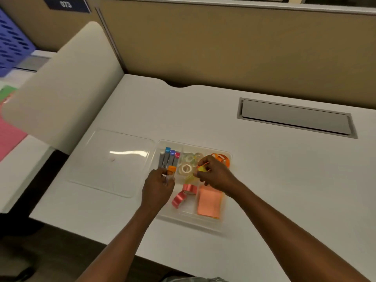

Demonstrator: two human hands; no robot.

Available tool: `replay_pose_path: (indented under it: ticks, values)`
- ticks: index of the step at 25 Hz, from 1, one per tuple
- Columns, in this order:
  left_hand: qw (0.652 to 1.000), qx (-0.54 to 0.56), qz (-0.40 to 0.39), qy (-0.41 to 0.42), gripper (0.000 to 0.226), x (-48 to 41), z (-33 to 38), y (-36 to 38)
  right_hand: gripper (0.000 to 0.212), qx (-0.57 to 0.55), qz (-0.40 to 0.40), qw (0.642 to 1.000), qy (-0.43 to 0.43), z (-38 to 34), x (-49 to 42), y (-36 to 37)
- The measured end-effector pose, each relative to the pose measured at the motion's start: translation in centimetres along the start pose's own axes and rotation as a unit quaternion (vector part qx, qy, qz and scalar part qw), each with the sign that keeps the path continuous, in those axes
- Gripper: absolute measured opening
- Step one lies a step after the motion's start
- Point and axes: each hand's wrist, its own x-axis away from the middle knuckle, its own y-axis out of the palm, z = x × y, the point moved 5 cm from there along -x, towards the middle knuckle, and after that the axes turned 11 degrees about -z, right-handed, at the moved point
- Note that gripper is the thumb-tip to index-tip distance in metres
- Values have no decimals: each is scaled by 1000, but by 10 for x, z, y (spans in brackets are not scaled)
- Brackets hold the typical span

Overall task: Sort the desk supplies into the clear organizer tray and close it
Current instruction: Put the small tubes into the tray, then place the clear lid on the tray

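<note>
The clear organizer tray (203, 220) lies open on the white desk, its lid (109, 161) flat to the left. Grey markers (168, 157) with blue, purple and pink caps fill the far-left compartment. My left hand (157, 187) grips an orange-capped marker (172, 169) at that compartment's near end. Clear tape rolls (186, 168) sit in the middle section. My right hand (215, 175) pinches a small yellow tape roll (202, 169) above them. Orange ribbon (222, 159) is at the far right, red ribbon (184, 195) and orange sticky notes (209, 203) in the near compartments.
A grey cable hatch (295, 118) is set into the desk at the right. A beige rounded divider (65, 86) stands to the left, a tan partition wall (223, 41) behind. A blue perforated basket (12, 41) and pink paper (10, 137) lie on the neighbouring desk.
</note>
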Motion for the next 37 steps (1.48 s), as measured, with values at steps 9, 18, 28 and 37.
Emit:
replay_pose_path:
  ticks: [9, 18, 28, 37]
  values:
    - [990, -102, -39, -91, 43, -3, -62, -16, 37, 214, -59, 975, -8, -21, -56, 109]
    - [993, -100, 11, -66, 63, -16, -58, -21, 40, 206, 174, 963, -21, -3, -20, 38]
    - [980, 52, -82, -174, 87, -40, -37, 18, 40, -22, 201, 962, 183, 102, 46, -23]
    - [977, 78, -165, -107, 89, -37, 42, 92, 43, -4, 296, 931, 212, 145, 95, -102]
